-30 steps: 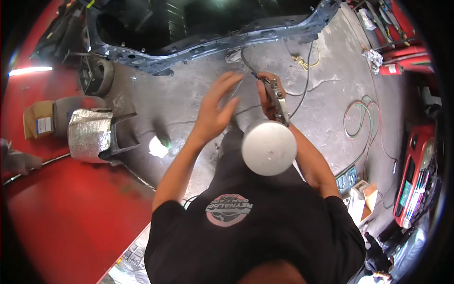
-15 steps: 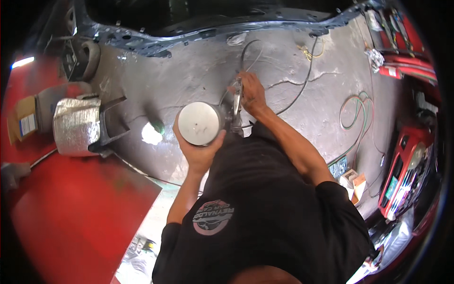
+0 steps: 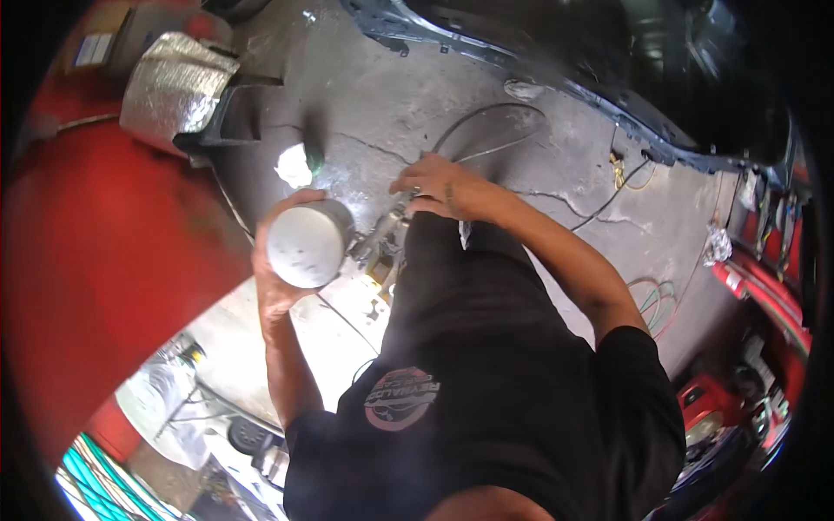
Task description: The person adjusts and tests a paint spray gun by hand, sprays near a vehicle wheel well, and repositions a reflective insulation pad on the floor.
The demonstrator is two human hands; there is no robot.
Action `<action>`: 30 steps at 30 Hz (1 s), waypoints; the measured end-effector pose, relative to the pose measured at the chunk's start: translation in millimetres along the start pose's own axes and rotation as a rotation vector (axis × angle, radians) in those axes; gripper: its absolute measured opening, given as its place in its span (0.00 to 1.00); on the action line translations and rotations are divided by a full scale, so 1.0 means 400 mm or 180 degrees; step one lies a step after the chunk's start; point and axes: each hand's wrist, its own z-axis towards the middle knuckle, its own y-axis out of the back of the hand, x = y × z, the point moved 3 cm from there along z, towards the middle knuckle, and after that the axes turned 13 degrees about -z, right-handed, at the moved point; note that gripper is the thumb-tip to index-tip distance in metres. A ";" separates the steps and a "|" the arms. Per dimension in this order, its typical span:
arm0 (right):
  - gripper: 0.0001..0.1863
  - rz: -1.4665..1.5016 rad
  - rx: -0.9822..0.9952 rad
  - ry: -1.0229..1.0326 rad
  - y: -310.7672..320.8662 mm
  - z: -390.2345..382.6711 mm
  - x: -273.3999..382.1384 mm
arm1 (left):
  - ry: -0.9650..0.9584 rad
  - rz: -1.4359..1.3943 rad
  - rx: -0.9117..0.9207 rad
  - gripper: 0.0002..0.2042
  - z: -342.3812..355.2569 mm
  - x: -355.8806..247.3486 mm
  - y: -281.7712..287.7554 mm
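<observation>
A spray gun point(image 3: 375, 239) with a round, pale-topped metal cup is held in front of my body. My left hand point(image 3: 276, 286) wraps around the side of the cup point(image 3: 306, 247), its thumb below and fingers at the far side. At the other end of the gun, my right hand point(image 3: 452, 187) closes around the handle end. A dark air hose point(image 3: 504, 106) curves over the floor just beyond that hand. Some of the gun's handle is hidden behind the right fingers.
A large red panel point(image 3: 113, 260) fills the left side. Beyond it, a foil-covered piece point(image 3: 174, 87) rests on a dark stand. A dark car body part point(image 3: 556, 52) spans the far right. A yellow cord point(image 3: 618, 171) and a crumpled white item point(image 3: 294, 165) lie on the concrete floor.
My view has turned left, toward the red panel. The spray gun has swung left with both hands still on it, and its cup now sits closer to the panel.
</observation>
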 end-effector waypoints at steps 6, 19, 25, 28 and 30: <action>0.15 0.0319 -0.0165 0.0506 -0.118 0.204 0.126 | -0.0148 0.0002 -0.1535 0.53 -0.166 -0.077 0.124; 0.14 0.0268 0.0027 0.0979 -0.423 0.786 0.108 | -0.0111 0.0719 -0.3390 0.41 -0.237 0.066 0.629; 0.16 0.0070 0.0300 0.0536 -0.466 1.096 -0.024 | 0.0094 0.0594 -0.3272 0.46 0.003 0.137 0.873; 0.19 -0.0018 0.0585 0.0392 -0.509 1.218 -0.075 | 0.0225 0.0506 -0.3412 0.44 0.053 0.155 0.994; 0.25 -0.0184 0.0490 0.0119 -0.534 1.303 -0.183 | 0.0261 0.0616 -0.3476 0.44 0.098 0.177 1.064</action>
